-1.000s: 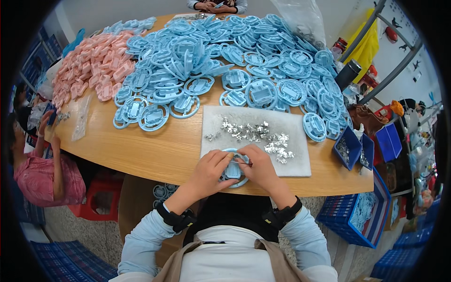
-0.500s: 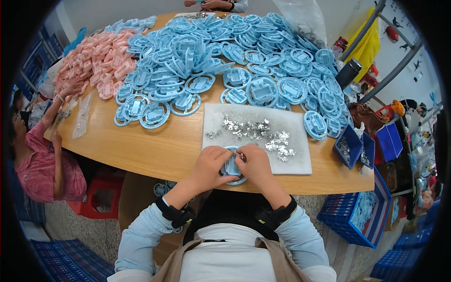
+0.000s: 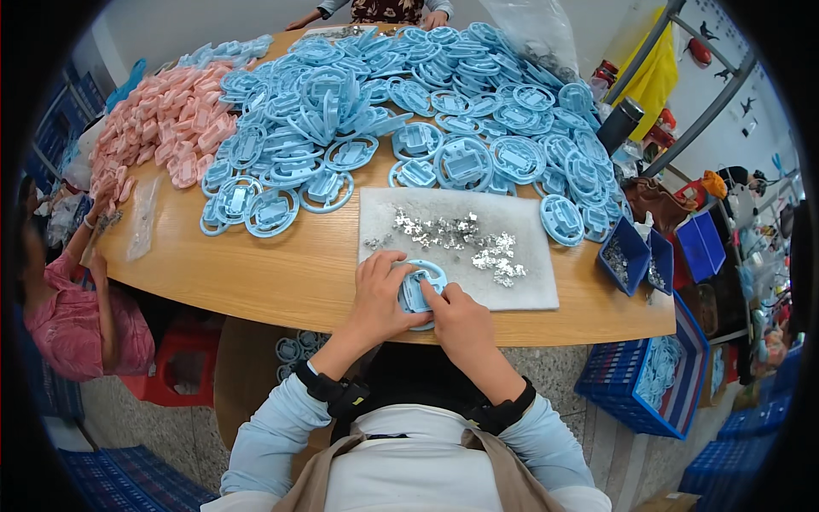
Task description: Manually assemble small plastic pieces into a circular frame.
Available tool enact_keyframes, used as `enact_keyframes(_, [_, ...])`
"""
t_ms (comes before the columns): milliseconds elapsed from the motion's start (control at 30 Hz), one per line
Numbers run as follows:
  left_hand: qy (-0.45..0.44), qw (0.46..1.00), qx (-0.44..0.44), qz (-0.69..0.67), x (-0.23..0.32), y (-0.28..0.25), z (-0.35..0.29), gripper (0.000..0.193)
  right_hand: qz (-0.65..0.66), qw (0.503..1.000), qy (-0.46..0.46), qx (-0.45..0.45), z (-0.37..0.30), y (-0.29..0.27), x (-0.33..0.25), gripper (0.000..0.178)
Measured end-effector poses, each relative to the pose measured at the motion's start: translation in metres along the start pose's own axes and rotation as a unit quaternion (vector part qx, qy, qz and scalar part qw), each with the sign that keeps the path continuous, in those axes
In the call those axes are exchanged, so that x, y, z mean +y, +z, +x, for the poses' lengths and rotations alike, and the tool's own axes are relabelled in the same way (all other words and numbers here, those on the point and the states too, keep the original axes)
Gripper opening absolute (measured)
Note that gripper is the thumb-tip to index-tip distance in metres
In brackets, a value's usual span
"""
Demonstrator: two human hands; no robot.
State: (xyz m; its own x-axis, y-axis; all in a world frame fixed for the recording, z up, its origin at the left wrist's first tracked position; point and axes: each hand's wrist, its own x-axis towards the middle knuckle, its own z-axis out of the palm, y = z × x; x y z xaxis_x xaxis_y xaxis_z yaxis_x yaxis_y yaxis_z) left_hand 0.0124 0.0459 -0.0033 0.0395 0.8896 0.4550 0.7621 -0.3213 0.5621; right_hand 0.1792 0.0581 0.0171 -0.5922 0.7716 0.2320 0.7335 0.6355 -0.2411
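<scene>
A light blue round plastic part (image 3: 437, 271), a ring with a raised block inside, lies at the table's front edge, overlapping the white foam pad's corner. My left hand (image 3: 376, 294) grips its left side, fingers curled over the far rim and thumb at the near rim. From the right, my right hand (image 3: 465, 322) closes on the same part, its thumb pressed onto the middle block. Anything small under that thumb is hidden. Beyond both hands, small shiny metal pieces (image 3: 495, 254) lie scattered in loose heaps on the white pad (image 3: 536, 286).
A large heap of blue parts (image 3: 465, 162) covers the table's back, beside a pile of pink parts (image 3: 183, 128). Blue bins (image 3: 627, 260) of small pieces stand at the right edge. A blue crate (image 3: 618, 380) sits below. A co-worker in pink (image 3: 81, 320) sits at left.
My right hand has shifted from pinching at the part's far edge to pressing its middle. My left fingers have opened along the rim. The far person's hands have moved apart.
</scene>
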Motion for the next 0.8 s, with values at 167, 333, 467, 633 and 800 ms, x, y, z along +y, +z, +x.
enact_keyframes(167, [-0.009, 1.000, -0.003, 0.011, -0.001, 0.002, -0.002, 0.060, -0.027, 1.000, -0.009, 0.006, 0.006, 0.003, -0.004, 0.041])
enact_keyframes(333, [-0.005, 1.000, -0.004, 0.025, 0.001, 0.000, -0.002, 0.062, 0.108, 0.991, 0.077, 0.036, 0.011, 0.001, 0.001, 0.035])
enact_keyframes(467, [0.017, 1.000, 0.006, 0.000, 0.014, -0.009, -0.001, 0.066, 0.263, 0.953, 0.113, 0.102, 0.025, -0.010, 0.019, 0.040])
enact_keyframes(633, [0.032, 0.999, -0.006, 0.012, 0.028, -0.016, -0.004, 0.072, 0.380, 0.911, 0.159, 0.008, 0.029, -0.021, 0.016, 0.042])
enact_keyframes(800, [-0.225, 0.882, -0.030, -0.413, 0.034, -0.029, -0.014, 0.054, 0.448, 0.878, 0.167, 0.039, 0.015, -0.016, 0.007, 0.043])
